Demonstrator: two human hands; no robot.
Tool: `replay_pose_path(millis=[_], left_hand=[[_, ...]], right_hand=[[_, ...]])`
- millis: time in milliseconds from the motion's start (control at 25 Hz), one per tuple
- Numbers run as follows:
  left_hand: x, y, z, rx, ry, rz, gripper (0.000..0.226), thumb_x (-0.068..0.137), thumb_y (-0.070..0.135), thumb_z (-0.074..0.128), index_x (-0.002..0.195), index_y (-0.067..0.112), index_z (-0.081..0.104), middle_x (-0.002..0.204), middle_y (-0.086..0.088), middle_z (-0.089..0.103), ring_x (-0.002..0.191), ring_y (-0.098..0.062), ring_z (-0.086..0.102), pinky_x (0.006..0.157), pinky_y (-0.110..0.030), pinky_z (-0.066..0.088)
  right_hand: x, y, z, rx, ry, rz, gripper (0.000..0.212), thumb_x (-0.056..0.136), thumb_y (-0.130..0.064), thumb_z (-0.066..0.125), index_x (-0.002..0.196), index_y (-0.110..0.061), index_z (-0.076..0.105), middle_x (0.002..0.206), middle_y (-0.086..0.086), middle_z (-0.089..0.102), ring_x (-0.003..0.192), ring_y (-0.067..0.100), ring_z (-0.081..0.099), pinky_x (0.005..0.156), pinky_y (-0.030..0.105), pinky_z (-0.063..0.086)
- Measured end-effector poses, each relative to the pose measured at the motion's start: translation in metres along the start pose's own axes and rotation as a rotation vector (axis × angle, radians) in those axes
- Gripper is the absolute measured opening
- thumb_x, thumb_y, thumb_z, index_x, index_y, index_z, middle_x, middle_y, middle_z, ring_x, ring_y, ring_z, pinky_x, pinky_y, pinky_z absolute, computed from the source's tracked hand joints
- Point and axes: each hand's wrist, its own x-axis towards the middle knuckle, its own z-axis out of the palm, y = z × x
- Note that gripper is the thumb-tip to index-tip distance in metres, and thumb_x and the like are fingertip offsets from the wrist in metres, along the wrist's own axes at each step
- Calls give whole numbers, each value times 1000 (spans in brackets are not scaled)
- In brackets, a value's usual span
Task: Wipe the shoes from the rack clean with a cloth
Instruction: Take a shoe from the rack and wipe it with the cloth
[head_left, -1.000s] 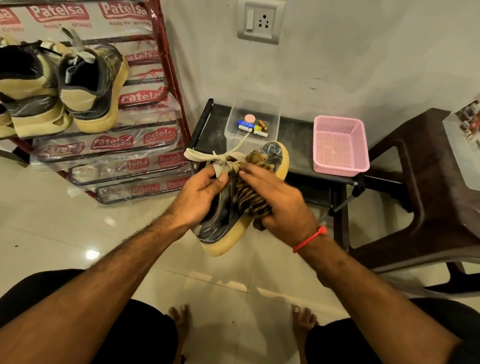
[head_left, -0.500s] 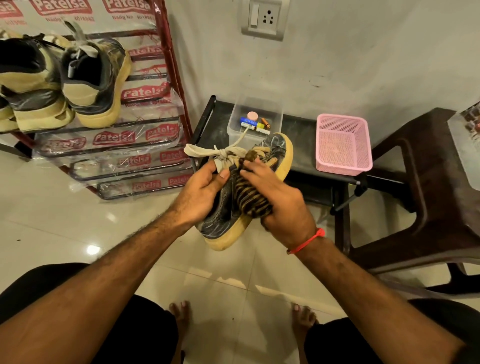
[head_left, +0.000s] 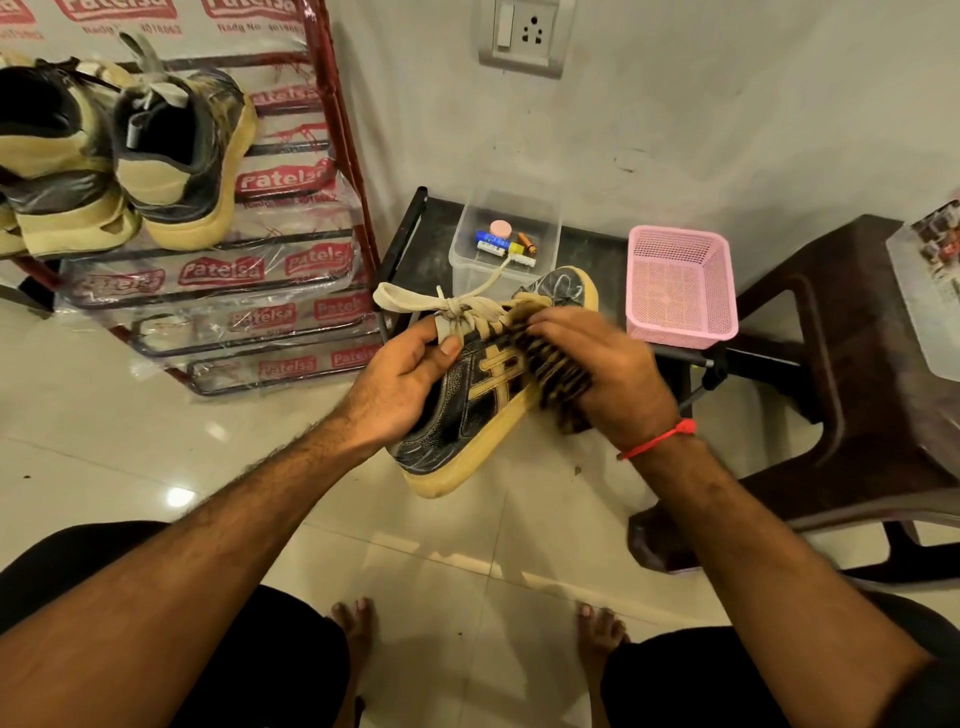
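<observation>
Left hand gripping shoe, right hand pressing cloth against it

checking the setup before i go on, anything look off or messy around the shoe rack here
Mostly minor things. The shoe rack still wears its printed plastic wrap, crumpled and loose at the lower shelves. The shoes on the rack look grimy, with yellowed soles. Dark scuff marks spot the wall. Nothing looks spilled or broken.
</observation>
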Motion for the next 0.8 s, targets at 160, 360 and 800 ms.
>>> replay_pose_path(millis=[160, 360, 800], left_hand=[[-2, 1, 0, 27, -25, 15, 16, 104, 33, 53, 115, 34, 64, 117, 2, 75, 113, -17, 69, 105, -51, 51], [1, 7, -4, -37, 6, 9, 21, 107, 25, 50, 124, 22, 63, 120, -2, 73, 115, -18, 69, 106, -47, 51], [-3, 17, -1, -54, 29, -58, 23, 108, 18, 47, 98, 22, 68, 77, 18, 72, 71, 7, 65, 63, -9, 47]], right_hand=[[-1, 10, -6, -2, -26, 176, 47, 79, -12, 77, 123, -1, 65, 130, 18, 62, 123, 35, 56, 104, 52, 48], [4, -1, -4, 49, -221, 247, 65, 81, -15, 75, 141, -13, 52, 154, 8, 39, 135, 34, 38, 112, 44, 34], [4, -57, 18, 161, -224, -78, 37, 87, -21, 69, 119, -2, 67, 125, 18, 60, 118, 33, 57, 106, 43, 46]])
